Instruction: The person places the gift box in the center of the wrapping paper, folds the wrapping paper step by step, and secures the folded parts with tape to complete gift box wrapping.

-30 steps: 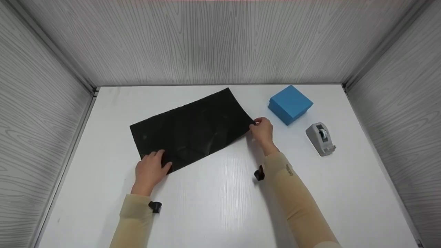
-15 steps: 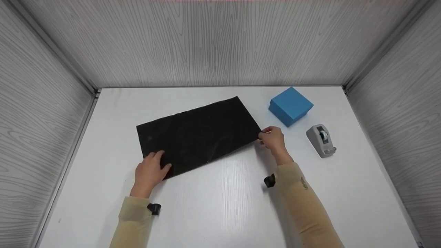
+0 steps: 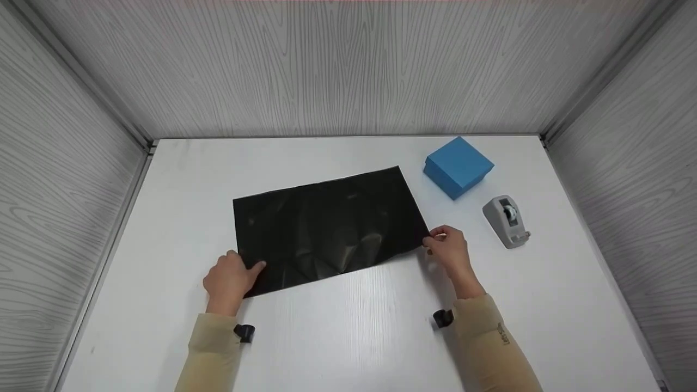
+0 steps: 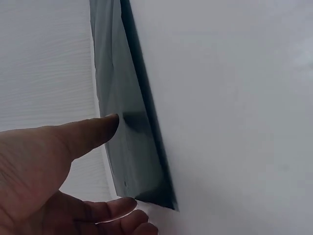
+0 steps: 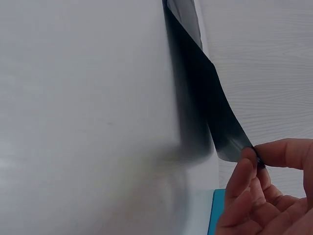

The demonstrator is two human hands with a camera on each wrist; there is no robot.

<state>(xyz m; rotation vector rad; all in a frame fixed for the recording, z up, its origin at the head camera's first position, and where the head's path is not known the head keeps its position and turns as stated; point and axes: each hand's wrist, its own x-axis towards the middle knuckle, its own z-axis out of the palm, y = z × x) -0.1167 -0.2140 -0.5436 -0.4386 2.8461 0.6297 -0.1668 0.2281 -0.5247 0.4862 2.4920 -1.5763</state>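
A black, slightly creased rectangular sheet [image 3: 326, 218] lies at a slant in the middle of the table in the head view. My right hand [image 3: 449, 253] pinches its near right corner between thumb and fingertips. In the right wrist view, that corner of the black sheet [image 5: 208, 93] is lifted off the table, with my right hand [image 5: 269, 191] at its tip. At the left short edge is my left hand [image 3: 226, 280], its thumb stretched over the sheet. The left wrist view has my left hand [image 4: 63, 171] with thumb extended and fingertips beside the sheet's end.
A blue box [image 3: 458, 166] stands at the back right of the white table [image 3: 348, 337]. Nearer and further right is a grey tape dispenser [image 3: 506, 220]. Wood-patterned panels [image 3: 348, 71] rise behind the table and at both sides.
The sheet has moved rightward and its right end toward me, turning less slanted. My right hand came nearer and right with the corner. The left hand slid slightly left, to the sheet's edge.
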